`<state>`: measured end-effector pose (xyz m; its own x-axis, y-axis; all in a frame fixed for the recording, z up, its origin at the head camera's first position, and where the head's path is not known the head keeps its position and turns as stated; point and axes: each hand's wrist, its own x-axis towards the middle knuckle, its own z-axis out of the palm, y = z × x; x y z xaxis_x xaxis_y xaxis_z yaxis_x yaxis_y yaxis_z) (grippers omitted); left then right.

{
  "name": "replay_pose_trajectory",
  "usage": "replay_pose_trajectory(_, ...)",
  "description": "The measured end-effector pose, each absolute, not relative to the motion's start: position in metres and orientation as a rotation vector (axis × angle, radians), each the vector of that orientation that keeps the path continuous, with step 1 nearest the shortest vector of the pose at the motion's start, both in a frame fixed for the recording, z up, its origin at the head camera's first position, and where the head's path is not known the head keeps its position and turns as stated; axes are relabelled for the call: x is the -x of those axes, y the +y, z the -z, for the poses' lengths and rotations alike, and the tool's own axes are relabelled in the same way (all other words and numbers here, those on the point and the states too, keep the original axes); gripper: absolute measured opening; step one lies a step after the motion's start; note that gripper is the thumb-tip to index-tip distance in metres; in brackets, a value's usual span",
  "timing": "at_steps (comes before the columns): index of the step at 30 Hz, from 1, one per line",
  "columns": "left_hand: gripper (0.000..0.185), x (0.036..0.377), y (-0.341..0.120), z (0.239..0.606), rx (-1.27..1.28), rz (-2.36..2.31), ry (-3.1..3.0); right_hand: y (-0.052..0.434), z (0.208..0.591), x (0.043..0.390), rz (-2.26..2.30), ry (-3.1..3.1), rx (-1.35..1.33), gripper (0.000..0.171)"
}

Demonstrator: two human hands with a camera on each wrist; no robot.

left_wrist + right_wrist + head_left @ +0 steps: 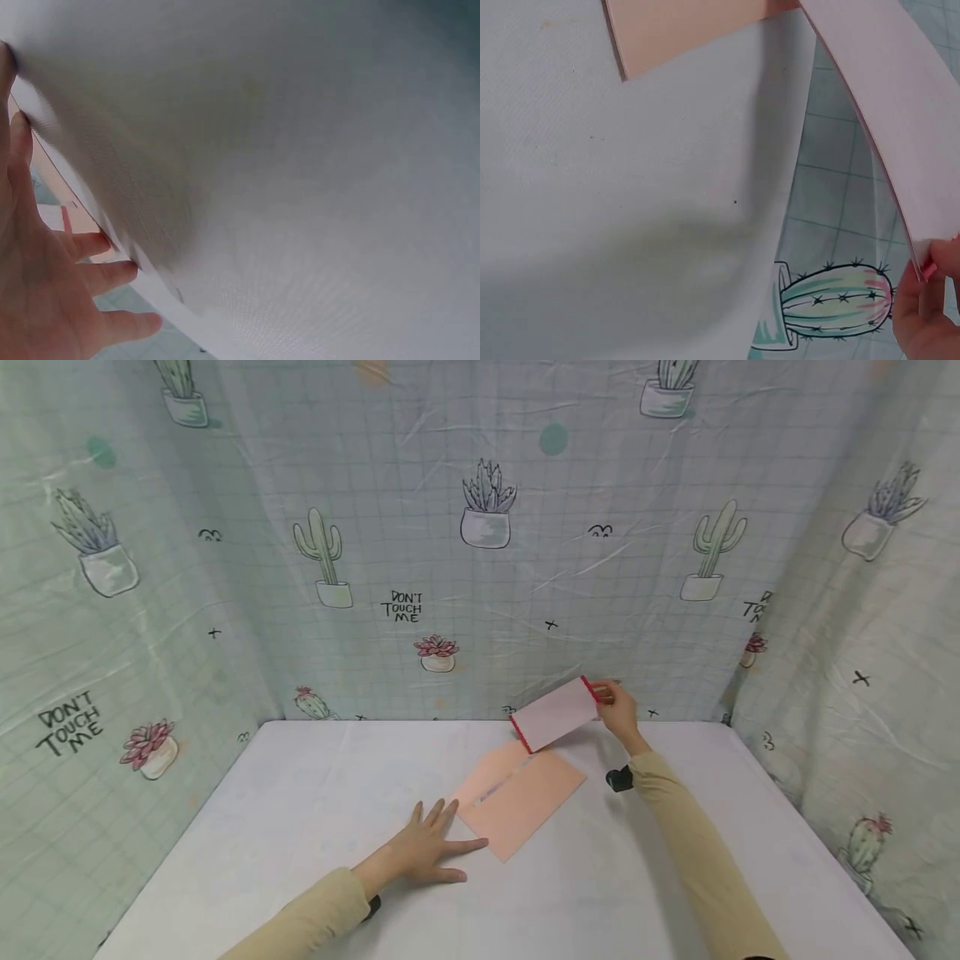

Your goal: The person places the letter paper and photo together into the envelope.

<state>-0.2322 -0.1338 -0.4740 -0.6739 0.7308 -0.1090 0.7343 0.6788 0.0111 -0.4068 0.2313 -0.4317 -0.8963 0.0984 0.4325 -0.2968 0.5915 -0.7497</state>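
A peach envelope (525,810) lies at an angle on the white table, its flap (483,777) spread open to the left. With fingers spread, my left hand (423,847) rests on the table at the envelope's near left edge, the fingertips touching it. Past the far end of the envelope, a pale pink card (555,714) with red trimmed short edges tilts up off the table. Its right end is pinched between the thumb and fingers of my right hand (618,710). The right wrist view shows the card (900,112) edge-on, gripped at its red trim.
A pale curtain (487,593) printed with potted cacti hangs behind the table and along both sides. The white table (322,802) ends close behind the card. A dark strapped device (619,779) hangs below the right wrist.
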Motion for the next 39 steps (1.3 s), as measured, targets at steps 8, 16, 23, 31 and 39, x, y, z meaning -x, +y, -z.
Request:
replay_pose_trajectory(8,0.058,0.232,-0.134,0.476,-1.184,0.032,2.783,0.227,0.443,0.408,-1.215,-2.337,-0.131,0.038)
replay_pose_trajectory(16,0.057,0.233,-0.133,0.477,-1.189,0.030,2.783,0.228,0.451,0.409,-1.249,-2.363,-0.111,0.038)
replay_pose_trajectory(23,0.058,0.232,-0.134,0.475,-1.195,0.056,2.796,0.229,0.467,0.430,-1.393,-2.346,-0.236,0.033)
replay_pose_trajectory(31,0.059,0.234,-0.134,0.478,-1.196,0.078,2.797,0.204,0.450,0.419,-1.354,-2.481,-0.186,0.038)
replay_pose_trajectory(39,0.059,0.234,-0.133,0.477,-1.180,0.109,2.802,0.188,0.458,0.425,-1.383,-2.513,-0.262,0.039)
